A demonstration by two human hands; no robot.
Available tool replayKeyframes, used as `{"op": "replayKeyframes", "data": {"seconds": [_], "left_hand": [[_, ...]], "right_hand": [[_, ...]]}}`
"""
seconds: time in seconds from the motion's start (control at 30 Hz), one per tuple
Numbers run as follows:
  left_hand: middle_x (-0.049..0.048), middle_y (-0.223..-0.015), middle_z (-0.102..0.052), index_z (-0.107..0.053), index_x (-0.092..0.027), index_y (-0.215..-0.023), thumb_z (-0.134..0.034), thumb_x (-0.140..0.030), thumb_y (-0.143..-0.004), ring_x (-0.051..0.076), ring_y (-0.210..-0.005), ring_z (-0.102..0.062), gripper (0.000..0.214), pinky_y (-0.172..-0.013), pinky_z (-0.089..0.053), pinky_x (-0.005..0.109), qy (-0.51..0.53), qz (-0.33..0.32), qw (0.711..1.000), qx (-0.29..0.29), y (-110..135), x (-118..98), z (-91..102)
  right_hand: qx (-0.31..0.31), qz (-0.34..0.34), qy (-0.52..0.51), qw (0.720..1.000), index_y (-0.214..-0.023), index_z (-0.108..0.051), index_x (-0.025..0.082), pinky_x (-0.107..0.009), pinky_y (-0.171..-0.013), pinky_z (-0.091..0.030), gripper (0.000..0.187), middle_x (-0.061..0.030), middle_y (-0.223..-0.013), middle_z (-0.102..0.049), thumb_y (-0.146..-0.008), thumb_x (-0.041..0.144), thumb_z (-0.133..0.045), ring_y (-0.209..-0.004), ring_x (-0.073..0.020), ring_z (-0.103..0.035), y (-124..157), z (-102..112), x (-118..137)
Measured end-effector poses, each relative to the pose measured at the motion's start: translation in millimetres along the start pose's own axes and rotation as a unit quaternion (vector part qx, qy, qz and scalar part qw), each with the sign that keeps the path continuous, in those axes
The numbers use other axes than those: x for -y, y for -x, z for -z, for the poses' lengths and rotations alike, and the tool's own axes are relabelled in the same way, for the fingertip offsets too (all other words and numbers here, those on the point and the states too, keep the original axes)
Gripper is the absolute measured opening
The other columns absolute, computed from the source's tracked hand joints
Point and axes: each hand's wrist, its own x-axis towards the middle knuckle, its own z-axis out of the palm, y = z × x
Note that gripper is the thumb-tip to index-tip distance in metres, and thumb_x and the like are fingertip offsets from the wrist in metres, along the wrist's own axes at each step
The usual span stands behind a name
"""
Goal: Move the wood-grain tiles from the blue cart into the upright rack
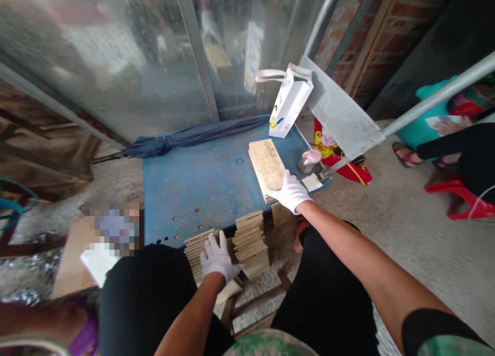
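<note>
Both hands wear white gloves. My left hand [217, 259] lies with fingers spread on top of a left stack of thin wooden boards [195, 242], low between my knees. Just right of it rises a second, uneven stack of boards [248, 240]. My right hand [291, 192] reaches to a neat pile of thin wooden boards [267, 162] on the blue table [193, 175]. It grips the pile's near right corner, thumb along the right side. The undersides of its fingers are hidden.
A folded dark umbrella [201, 135] lies along the table's back edge beside a metal wall. A white paper bag [288, 103] and a pink-lidded jar [308, 161] stand at right. Metal bars cross further right, near a seated person's leg [441, 142] and a red stool [460, 196].
</note>
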Motion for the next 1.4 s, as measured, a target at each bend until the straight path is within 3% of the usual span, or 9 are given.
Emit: {"op": "replayKeyframes", "data": {"seconds": [0.2,0.4,0.57,0.77,0.93,1.2,1.3,1.4], "left_hand": [[0.0234,-0.165,0.005,0.002,-0.013,-0.158,-0.079,-0.055,-0.053,0.042,-0.151,-0.003,0.139,-0.118,-0.015,0.052,0.005,0.004,0.999,0.036,-7,2,-0.4],[0.0230,-0.165,0.005,0.002,-0.013,-0.158,-0.079,-0.055,-0.055,0.042,-0.151,-0.002,0.138,-0.118,-0.015,0.053,0.003,0.006,0.999,0.044,-7,1,-0.9],[0.0226,-0.165,0.005,0.002,-0.013,-0.158,-0.079,-0.053,-0.054,0.041,-0.151,-0.002,0.138,-0.119,-0.015,0.053,0.010,0.008,0.999,0.046,-8,2,-0.1],[0.0218,-0.165,0.005,0.003,-0.014,-0.158,-0.079,-0.049,-0.057,0.041,-0.152,-0.002,0.135,-0.119,-0.015,0.051,0.009,0.018,0.999,0.049,-6,0,3.0],[0.0223,-0.165,0.004,0.001,-0.014,-0.158,-0.078,-0.051,-0.060,0.041,-0.152,-0.002,0.131,-0.119,-0.015,0.051,0.012,0.016,0.999,0.040,-6,0,2.6],[0.0234,-0.165,0.003,0.001,-0.012,-0.158,-0.080,-0.052,-0.056,0.042,-0.151,-0.005,0.136,-0.117,-0.018,0.052,0.003,0.010,1.000,0.022,-9,0,-3.0],[0.0241,-0.165,0.003,0.001,-0.012,-0.158,-0.081,-0.052,-0.053,0.043,-0.151,-0.005,0.139,-0.117,-0.018,0.053,0.005,0.007,1.000,0.019,-10,1,-4.7],[0.0246,-0.164,0.003,0.001,-0.013,-0.158,-0.082,-0.053,-0.050,0.044,-0.151,-0.004,0.142,-0.117,-0.018,0.054,0.011,0.008,1.000,0.016,-11,1,-5.8]], "right_hand": [[0.020,-0.082,0.007,0.996,-0.156,-0.003,0.006,-0.050,-0.103,-0.038,0.128,-0.0331,-0.152,-0.023,-0.069,0.079,-0.061,-0.139,-0.0449,-0.034,-16,-17,22],[-0.032,-0.091,0.030,0.995,-0.156,-0.009,0.004,-0.044,-0.084,-0.047,0.130,-0.0295,-0.130,-0.042,-0.064,0.074,-0.069,-0.107,-0.0366,-0.057,-22,-22,30],[-0.030,-0.087,0.035,0.995,-0.152,-0.022,0.003,-0.043,-0.079,-0.048,0.126,-0.0259,-0.119,-0.050,-0.061,0.075,-0.071,-0.097,-0.0347,-0.060,-22,-14,31],[-0.029,-0.074,0.014,0.997,-0.146,-0.031,0.001,-0.040,-0.080,-0.048,0.118,-0.0265,-0.118,-0.055,-0.060,0.071,-0.073,-0.100,-0.0362,-0.061,-12,8,28],[-0.028,-0.058,0.008,0.998,-0.146,-0.031,0.005,-0.039,-0.086,-0.048,0.114,-0.0258,-0.124,-0.055,-0.061,0.066,-0.075,-0.107,-0.0353,-0.060,-3,20,16],[-0.040,-0.003,-0.003,0.999,-0.137,-0.043,0.007,-0.039,-0.092,-0.046,0.100,-0.0227,-0.120,-0.062,-0.058,0.056,-0.079,-0.112,-0.0362,-0.059,22,21,-19],[-0.023,-0.018,-0.066,0.997,-0.126,-0.054,0.015,-0.037,-0.086,-0.048,0.083,-0.0170,-0.116,-0.066,-0.057,0.051,-0.081,-0.108,-0.0335,-0.062,39,31,-29],[0.043,-0.031,-0.214,0.975,-0.117,-0.061,0.021,-0.035,-0.082,-0.049,0.063,-0.0095,-0.111,-0.070,-0.063,0.051,-0.077,-0.102,-0.0280,-0.065,52,41,-43]]}}
